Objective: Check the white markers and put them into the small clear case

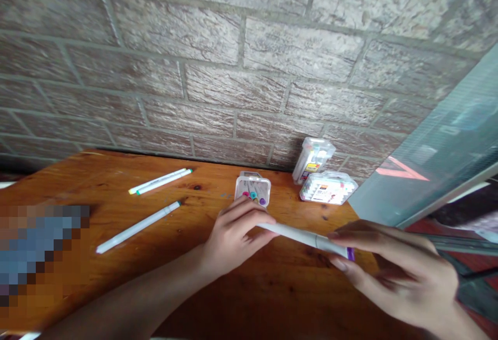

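Note:
A white marker (pixel 298 234) with a purple end is held level above the table between both hands. My left hand (pixel 237 233) pinches its left end between thumb and fingers. At the purple end, my right hand (pixel 404 267) grips the marker between thumb and forefinger. Just behind my left hand stands a small clear plastic case (pixel 252 181) with several markers in it, their pink, teal and purple ends showing. My left fingers cover the front of that case, and whether they touch it I cannot tell.
On the wooden table (pixel 155 267) at left lie a single white marker (pixel 138 227) and a pair of markers (pixel 161 181). At the back right, a clear case (pixel 313 158) stands behind another marker case (pixel 329 189). A brick wall (pixel 233 80) borders the table's back; a glass panel (pixel 436 137) is on the right.

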Demonstrator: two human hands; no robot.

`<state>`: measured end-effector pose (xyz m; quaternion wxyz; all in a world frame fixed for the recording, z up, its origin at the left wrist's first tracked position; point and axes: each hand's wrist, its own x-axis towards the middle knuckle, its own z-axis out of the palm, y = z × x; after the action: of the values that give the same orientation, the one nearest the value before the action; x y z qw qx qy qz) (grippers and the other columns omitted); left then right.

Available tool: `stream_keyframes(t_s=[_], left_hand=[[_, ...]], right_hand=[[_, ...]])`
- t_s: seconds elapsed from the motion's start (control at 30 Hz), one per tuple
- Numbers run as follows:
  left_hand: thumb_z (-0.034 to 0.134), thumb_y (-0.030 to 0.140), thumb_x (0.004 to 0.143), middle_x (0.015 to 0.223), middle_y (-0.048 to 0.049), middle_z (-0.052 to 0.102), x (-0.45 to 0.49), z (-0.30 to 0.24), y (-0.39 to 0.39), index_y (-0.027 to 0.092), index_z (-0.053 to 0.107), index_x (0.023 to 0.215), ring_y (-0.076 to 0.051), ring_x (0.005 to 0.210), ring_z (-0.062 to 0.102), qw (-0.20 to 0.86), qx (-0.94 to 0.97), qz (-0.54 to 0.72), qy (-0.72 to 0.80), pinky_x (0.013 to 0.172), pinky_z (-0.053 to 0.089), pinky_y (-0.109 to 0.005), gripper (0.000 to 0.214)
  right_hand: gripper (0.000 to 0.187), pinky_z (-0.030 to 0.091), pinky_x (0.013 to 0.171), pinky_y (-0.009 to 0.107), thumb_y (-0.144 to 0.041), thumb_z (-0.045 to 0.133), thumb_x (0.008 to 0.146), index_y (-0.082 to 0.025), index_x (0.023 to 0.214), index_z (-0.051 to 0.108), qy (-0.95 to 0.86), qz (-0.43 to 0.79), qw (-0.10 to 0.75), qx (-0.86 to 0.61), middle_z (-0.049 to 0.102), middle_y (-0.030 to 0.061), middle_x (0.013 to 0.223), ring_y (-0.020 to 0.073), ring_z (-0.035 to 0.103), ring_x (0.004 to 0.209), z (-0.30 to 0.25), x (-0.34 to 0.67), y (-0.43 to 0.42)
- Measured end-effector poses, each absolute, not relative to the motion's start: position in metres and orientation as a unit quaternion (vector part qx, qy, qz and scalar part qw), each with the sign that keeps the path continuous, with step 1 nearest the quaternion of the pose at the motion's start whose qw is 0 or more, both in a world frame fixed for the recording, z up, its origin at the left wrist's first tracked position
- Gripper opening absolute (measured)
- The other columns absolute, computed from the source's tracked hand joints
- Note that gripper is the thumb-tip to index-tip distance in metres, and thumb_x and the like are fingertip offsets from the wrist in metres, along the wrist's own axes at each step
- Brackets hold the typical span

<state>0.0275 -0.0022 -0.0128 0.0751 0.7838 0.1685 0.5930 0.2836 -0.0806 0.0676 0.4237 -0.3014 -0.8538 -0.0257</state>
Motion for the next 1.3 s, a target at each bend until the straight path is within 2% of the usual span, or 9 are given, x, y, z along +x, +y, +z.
stream_keyframes(t_s=[0.17,0.27,0.33,0.43,0.6,0.77,1.03,1.2,1.3], left_hand=[[0.083,0.016,0.087,0.085,-0.0047,0.077,0.028,-0.008,-0.005,0.021,0.073,0.096,-0.02,0.078,0.071,0.052,0.771,0.61,0.175,0.077,0.057,-0.033,0.015],[0.085,0.018,0.084,0.092,-0.0059,0.076,0.023,-0.003,-0.004,0.02,0.071,0.103,-0.021,0.084,0.07,0.039,0.747,0.636,0.189,0.079,0.055,-0.034,0.023],[0.079,0.021,0.086,0.1,-0.0078,0.074,0.016,-0.001,0.002,0.019,0.07,0.109,-0.024,0.093,0.068,0.049,0.731,0.651,0.197,0.085,0.054,-0.037,0.024],[0.063,0.029,0.097,0.107,-0.009,0.07,0.003,-0.002,0.018,0.019,0.068,0.114,-0.025,0.101,0.065,0.069,0.689,0.684,0.229,0.091,0.051,-0.039,0.02],[0.048,0.047,0.106,0.097,-0.006,0.069,-0.011,-0.015,0.051,0.02,0.069,0.104,-0.024,0.094,0.063,0.131,0.625,0.682,0.356,0.086,0.049,-0.035,0.034],[0.049,0.037,0.106,0.096,-0.005,0.073,-0.013,-0.027,0.069,0.02,0.068,0.097,-0.023,0.094,0.068,0.17,0.618,0.661,0.389,0.087,0.051,-0.033,0.027],[0.051,0.034,0.107,0.095,-0.0036,0.074,-0.005,-0.032,0.063,0.021,0.07,0.097,-0.022,0.093,0.069,0.212,0.638,0.626,0.396,0.083,0.05,-0.031,0.025],[0.049,0.033,0.109,0.097,-0.0036,0.074,-0.002,-0.033,0.06,0.021,0.07,0.101,-0.021,0.093,0.069,0.227,0.653,0.605,0.396,0.082,0.049,-0.03,0.025],[0.048,0.032,0.109,0.097,-0.0033,0.074,-0.002,-0.033,0.061,0.02,0.07,0.101,-0.02,0.093,0.069,0.23,0.651,0.606,0.395,0.083,0.049,-0.03,0.026]], right_hand=[[0.022,0.068,0.058,0.025,-0.016,0.078,0.091,-0.022,0.112,0.079,-0.862,-0.116,0.397,-0.292,0.084,0.0051,0.085,0.0211,0.081,0.067,0.076,0.287,-0.095],[0.022,0.068,0.063,0.027,-0.018,0.071,0.096,-0.023,0.116,0.079,-0.863,-0.142,0.369,-0.315,0.085,0.007,0.092,0.0217,0.08,0.065,0.082,0.294,-0.1],[0.021,0.066,0.058,0.028,-0.026,0.065,0.1,-0.024,0.116,0.079,-0.84,-0.165,0.403,-0.324,0.083,0.0061,0.087,0.0203,0.075,0.056,0.085,0.3,-0.099],[0.021,0.064,0.055,0.026,-0.028,0.071,0.097,-0.023,0.115,0.08,-0.824,-0.176,0.412,-0.346,0.08,0.0052,0.082,0.0193,0.074,0.055,0.087,0.302,-0.091],[0.022,0.063,0.061,0.025,-0.019,0.078,0.093,-0.026,0.114,0.077,-0.819,-0.194,0.418,-0.341,0.081,0.0018,0.085,0.0165,0.075,0.061,0.094,0.278,-0.07],[0.018,0.061,0.063,0.022,-0.015,0.073,0.097,-0.021,0.114,0.073,-0.85,-0.153,0.38,-0.33,0.08,0.0025,0.09,0.0128,0.073,0.063,0.095,0.256,-0.055],[0.016,0.06,0.072,0.026,-0.014,0.068,0.101,-0.016,0.116,0.069,-0.877,-0.197,0.322,-0.297,0.08,0.0059,0.095,0.0162,0.078,0.077,0.086,0.237,-0.033],[0.012,0.057,0.063,0.029,-0.016,0.059,0.106,-0.014,0.114,0.068,-0.891,-0.212,0.285,-0.283,0.079,0.0077,0.091,0.0182,0.076,0.072,0.076,0.224,-0.02],[0.018,0.054,0.057,0.032,-0.017,0.052,0.109,-0.014,0.11,0.069,-0.899,-0.203,0.25,-0.296,0.078,0.0074,0.087,0.0197,0.075,0.067,0.069,0.217,-0.013]])
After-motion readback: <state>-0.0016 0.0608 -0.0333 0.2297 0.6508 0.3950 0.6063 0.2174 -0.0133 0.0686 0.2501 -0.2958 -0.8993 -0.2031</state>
